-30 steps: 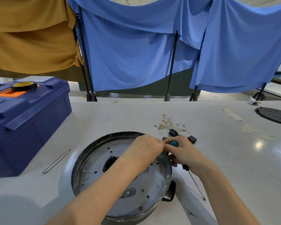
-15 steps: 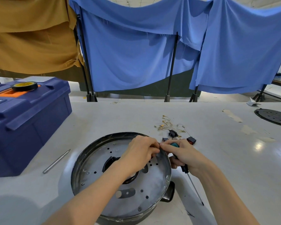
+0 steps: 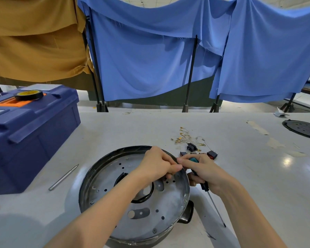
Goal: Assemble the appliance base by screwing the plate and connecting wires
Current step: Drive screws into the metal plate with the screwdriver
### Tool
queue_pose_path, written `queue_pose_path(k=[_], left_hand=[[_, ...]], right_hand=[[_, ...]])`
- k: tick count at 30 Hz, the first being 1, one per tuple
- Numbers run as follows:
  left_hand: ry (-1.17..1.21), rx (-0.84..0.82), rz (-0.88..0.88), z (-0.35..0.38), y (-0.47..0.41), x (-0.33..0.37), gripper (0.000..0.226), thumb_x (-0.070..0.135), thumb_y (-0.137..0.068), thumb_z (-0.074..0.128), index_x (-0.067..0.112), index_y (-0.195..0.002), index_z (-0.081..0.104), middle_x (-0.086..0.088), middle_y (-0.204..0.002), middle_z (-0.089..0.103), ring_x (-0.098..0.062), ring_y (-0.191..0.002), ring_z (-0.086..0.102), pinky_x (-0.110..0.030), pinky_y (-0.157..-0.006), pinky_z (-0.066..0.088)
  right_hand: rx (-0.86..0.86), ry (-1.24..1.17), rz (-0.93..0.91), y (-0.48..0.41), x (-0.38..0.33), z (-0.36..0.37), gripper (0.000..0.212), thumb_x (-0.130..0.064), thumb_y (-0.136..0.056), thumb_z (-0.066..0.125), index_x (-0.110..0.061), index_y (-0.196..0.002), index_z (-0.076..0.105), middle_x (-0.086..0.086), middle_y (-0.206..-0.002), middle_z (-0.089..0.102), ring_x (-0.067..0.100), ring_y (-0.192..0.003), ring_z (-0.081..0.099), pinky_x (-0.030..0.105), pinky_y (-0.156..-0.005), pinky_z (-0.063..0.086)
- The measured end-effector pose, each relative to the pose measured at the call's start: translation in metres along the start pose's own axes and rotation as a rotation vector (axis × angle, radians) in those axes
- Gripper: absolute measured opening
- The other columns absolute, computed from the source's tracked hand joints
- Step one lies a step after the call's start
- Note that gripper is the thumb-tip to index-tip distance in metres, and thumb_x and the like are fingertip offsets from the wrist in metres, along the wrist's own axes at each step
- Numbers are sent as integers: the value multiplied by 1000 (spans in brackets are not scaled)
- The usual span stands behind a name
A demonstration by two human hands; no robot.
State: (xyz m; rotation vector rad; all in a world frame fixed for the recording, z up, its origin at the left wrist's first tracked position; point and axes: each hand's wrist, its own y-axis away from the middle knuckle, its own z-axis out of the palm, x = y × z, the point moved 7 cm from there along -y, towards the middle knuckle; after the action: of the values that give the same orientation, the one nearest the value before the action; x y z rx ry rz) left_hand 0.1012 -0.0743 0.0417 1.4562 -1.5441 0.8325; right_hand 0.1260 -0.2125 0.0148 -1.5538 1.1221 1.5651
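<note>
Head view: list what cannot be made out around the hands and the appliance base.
- Whatever the left hand holds at the appliance base rim: hidden by its own curled fingers and the right hand.
- screwdriver handle: mostly covered by the right hand; tip too small to tell its type.
- Base's centre opening: partly hidden by the left forearm.
- black disc: cut off by the right edge.

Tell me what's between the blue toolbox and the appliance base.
Head view: one thin metal rod lies on the table, touching neither the blue toolbox nor the appliance base.
</note>
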Motion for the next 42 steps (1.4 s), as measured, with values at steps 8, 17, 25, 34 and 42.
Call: queue_pose_path(k=[8,17,25,34,42], left_hand=[[283,56,-263,0,-5,-11,11,4,-82,74,-4,-76,68,-12,-53,64,-20,-40,60,-19,-35,39],[338,-3,-237,1,-5,-11,13,2,-88,67,-7,-78,67,-17,-56,65,-26,-48,66,-22,-42,51],[280,-9,-246,0,-7,-9,19,1,-94,58,-6,-80,67,-13,-53,64,-24,-46,64,-22,-44,52],[269,4,-255,14,-7,-8,12,-5,-82,69,-5,-71,67,-13,-50,63,-19,-37,59,-20,-36,45],[283,140,-232,1,-9,-6,16,-7,-87,61,-6,-72,67,-16,-51,62,-22,-37,56,-21,-37,44]], right_hand=[[-1,-5,4,2,0,0,19,-23,-93,65,-7,-90,74,9,-69,55,12,-34,24,22,-38,34],[-17,-10,-5,0,1,1,21,-24,-94,65,-5,-89,73,15,-79,55,13,-35,23,23,-40,35],[-19,-24,-6,1,0,2,21,-24,-93,66,-11,-79,74,12,-74,56,13,-34,23,24,-40,36],[20,-25,0,1,1,1,23,-19,-95,63,-12,-75,71,4,-57,52,11,-32,23,19,-37,33],[26,-32,15,2,1,1,24,-18,-95,63,4,-91,67,11,-70,54,13,-34,24,21,-38,34]])
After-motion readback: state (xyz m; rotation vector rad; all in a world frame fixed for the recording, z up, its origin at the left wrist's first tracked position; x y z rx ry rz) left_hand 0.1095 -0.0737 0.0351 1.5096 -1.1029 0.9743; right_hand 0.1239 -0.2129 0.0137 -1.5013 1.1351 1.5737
